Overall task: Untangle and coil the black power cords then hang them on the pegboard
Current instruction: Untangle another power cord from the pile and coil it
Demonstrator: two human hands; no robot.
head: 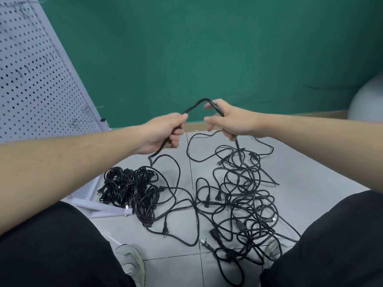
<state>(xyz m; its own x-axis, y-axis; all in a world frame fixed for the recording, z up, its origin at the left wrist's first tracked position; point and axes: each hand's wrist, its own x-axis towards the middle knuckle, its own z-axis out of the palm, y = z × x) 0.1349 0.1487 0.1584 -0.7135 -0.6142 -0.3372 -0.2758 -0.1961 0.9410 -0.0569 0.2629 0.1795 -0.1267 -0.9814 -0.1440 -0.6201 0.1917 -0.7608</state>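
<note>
Both hands (163,133) (234,121) hold one cord (196,104), bent upward between them.

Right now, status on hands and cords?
Left hand and right hand gripping one black power cord. Tangled cords on floor. Pegboard bare.

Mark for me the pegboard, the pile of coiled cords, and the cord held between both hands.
pegboard (31,79), head view, on its perforated face.
coiled cords (128,189), head view, middle of the pile.
held cord (204,99), head view, on its raised bend.
</note>
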